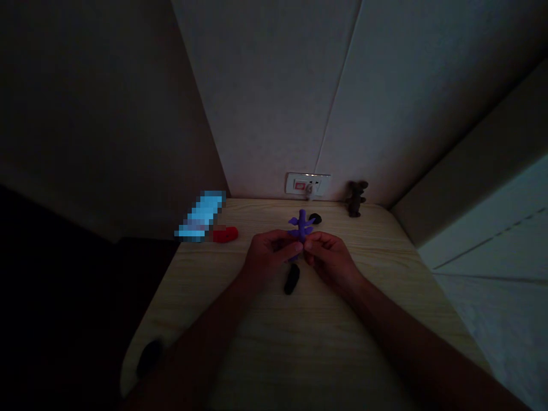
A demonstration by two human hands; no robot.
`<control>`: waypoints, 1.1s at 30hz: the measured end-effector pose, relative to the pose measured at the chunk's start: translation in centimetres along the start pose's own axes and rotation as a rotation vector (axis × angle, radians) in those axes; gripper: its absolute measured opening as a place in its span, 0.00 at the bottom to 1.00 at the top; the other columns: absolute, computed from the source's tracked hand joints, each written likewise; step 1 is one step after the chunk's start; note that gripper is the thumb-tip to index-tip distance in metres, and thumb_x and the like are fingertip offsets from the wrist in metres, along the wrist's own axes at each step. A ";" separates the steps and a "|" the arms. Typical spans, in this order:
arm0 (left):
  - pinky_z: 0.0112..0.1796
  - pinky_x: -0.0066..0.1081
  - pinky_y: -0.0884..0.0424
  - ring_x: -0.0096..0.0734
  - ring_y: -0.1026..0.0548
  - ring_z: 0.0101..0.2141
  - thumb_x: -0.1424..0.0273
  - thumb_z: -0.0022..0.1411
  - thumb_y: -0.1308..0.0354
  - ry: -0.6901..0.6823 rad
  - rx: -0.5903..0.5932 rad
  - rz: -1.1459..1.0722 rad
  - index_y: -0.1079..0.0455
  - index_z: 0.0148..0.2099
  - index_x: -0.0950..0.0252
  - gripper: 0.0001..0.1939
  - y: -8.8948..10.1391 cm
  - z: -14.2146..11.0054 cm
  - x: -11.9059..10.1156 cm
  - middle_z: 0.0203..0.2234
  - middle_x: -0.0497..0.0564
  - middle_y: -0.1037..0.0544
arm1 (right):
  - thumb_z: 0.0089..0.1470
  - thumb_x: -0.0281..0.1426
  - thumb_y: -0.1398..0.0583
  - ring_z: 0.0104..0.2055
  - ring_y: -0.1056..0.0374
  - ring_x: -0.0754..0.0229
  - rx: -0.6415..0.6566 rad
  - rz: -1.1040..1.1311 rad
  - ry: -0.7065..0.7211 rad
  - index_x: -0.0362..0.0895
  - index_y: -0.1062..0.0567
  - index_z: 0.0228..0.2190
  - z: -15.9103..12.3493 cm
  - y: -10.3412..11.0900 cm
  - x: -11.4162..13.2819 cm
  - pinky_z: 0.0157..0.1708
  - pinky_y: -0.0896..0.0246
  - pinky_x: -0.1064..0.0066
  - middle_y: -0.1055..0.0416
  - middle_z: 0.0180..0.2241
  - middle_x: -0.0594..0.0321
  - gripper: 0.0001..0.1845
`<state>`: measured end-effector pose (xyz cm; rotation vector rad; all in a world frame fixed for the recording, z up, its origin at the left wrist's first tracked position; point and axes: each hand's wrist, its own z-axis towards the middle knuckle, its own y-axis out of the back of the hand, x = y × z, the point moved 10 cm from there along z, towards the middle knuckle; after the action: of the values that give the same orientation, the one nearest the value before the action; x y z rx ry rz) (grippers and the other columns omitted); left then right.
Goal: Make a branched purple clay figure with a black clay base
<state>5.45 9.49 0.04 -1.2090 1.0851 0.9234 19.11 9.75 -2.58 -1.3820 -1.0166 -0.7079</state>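
Observation:
Between my two hands a small purple figure [302, 220] is held upright over the middle of the table. It has a thick stem-like body with pointed pieces sticking out at both sides, and looks like modelling clay. My left hand [274, 250] pinches its lower part from the left. From the other side my right hand [327, 254] grips the same lower part with thumb and fingers. The fingers hide the bottom of the figure. Just below the hands lies a black oblong lump [291, 279], and a black round lump [315, 218] sits behind the figure.
On the wooden table [265, 354] a red piece [225, 234] lies at the left beside a blurred bright screen [201, 214]. A dark brown figure [355, 198] stands at the back right. A wall socket [308, 184] is behind. Another dark object [149, 358] lies near the left edge.

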 end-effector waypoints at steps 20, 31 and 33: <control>0.24 0.26 0.30 0.23 0.27 0.21 0.64 0.44 0.23 0.025 -0.205 -0.297 0.22 0.35 0.69 0.18 2.7 1.1 0.9 0.29 0.51 0.17 | 0.52 0.53 0.31 0.21 0.36 0.62 -0.152 -0.463 0.225 0.45 0.16 0.30 0.3 2.3 2.5 0.23 0.43 0.69 0.21 0.25 0.60 0.23; 0.25 0.28 0.31 0.23 0.26 0.22 0.63 0.44 0.22 0.055 -0.165 -0.409 0.21 0.37 0.70 0.20 2.8 1.3 1.2 0.31 0.53 0.16 | 0.50 0.55 0.30 0.21 0.37 0.62 -0.161 -0.480 0.184 0.44 0.16 0.32 0.5 2.3 1.9 0.21 0.45 0.70 0.22 0.24 0.61 0.26; 0.25 0.28 0.30 0.23 0.26 0.22 0.63 0.45 0.23 0.052 -0.161 -0.414 0.20 0.38 0.70 0.20 2.8 1.4 1.2 0.32 0.54 0.16 | 0.49 0.55 0.30 0.21 0.37 0.62 -0.164 -0.481 0.177 0.43 0.16 0.32 0.4 2.3 2.0 0.21 0.45 0.70 0.23 0.24 0.61 0.26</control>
<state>3.29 11.22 -1.81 -1.5279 0.7676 0.6683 21.97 10.71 -1.89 -1.1931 -1.1804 -1.2706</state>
